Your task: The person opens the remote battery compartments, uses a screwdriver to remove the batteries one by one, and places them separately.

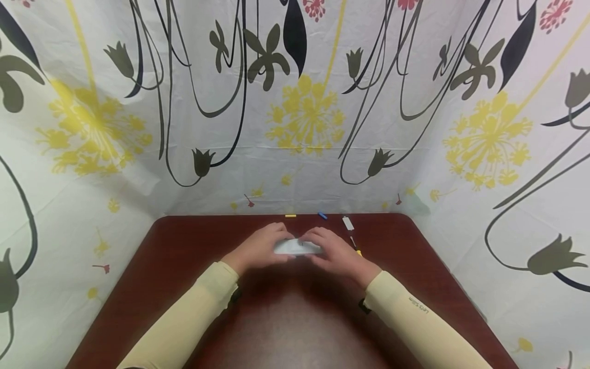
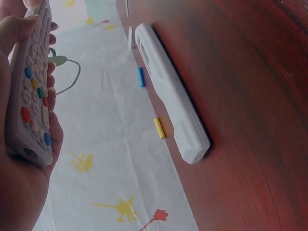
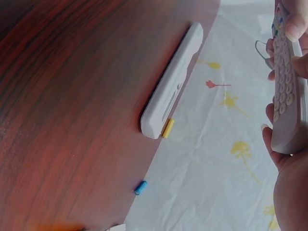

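Note:
My left hand [image 1: 262, 246] and right hand [image 1: 334, 253] both grip a pale grey remote control [image 2: 31, 91], one at each end. Rows of light oval buttons cover its face, along with red, yellow, green and blue ones toward the left end. Both thumbs lie over the button side, while fingers curl behind the body. On the table beyond the remote in the wrist views lies a long white plastic shell [image 3: 173, 79], with an oblong opening along its side.
Small yellow [image 1: 290, 216] and blue [image 1: 322, 216] cylinders lie along the far edge of the brown table [image 1: 193, 233]. To their right are a flat white piece [image 1: 348, 223] and a screwdriver [image 1: 358, 252] with a yellow handle. Patterned cloth [image 1: 295, 174] surrounds the table's back and sides.

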The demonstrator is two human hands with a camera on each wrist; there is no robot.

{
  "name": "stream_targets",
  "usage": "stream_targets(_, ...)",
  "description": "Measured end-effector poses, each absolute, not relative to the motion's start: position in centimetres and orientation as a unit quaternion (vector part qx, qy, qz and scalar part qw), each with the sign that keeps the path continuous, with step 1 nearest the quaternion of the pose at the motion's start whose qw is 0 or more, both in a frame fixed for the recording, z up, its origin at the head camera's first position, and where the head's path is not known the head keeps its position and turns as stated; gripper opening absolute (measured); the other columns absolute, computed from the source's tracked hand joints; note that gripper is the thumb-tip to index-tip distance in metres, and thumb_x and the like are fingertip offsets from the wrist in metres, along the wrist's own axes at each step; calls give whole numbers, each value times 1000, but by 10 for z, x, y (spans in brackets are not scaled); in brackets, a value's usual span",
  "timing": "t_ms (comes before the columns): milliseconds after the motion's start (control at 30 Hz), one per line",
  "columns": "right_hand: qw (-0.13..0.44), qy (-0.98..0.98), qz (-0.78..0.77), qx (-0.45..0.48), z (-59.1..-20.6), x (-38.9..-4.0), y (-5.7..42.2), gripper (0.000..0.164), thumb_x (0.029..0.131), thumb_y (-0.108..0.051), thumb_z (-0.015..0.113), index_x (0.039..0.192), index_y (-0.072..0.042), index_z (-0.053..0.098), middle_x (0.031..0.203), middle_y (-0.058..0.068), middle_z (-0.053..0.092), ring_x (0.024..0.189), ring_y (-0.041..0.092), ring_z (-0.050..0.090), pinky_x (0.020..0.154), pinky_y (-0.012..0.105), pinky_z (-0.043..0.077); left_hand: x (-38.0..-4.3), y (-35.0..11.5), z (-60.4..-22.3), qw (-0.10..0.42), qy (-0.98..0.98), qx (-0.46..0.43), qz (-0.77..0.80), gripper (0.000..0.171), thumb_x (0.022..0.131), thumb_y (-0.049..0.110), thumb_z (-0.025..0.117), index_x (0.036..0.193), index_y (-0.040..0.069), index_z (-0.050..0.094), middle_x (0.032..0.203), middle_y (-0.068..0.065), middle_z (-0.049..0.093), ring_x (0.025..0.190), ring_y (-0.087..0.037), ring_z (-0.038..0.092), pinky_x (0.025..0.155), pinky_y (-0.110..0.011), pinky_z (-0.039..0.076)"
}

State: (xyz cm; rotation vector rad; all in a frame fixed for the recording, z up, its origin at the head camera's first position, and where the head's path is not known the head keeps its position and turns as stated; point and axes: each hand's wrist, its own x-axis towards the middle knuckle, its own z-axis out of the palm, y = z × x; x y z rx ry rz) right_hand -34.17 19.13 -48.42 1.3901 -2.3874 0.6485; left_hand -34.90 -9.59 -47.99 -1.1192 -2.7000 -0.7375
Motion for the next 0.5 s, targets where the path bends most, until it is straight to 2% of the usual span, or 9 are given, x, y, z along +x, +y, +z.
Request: stream_targets(500,162,-822,219,501,-482,-338,191,38,102,-14,79,139,-17,70,136,2,65,124,21,61,102,43,56,-351,-98,-482,67,-890,-378,-247,46,94,55,86,129,25,78,111,12,60,97,-9,57,82,-29,55)
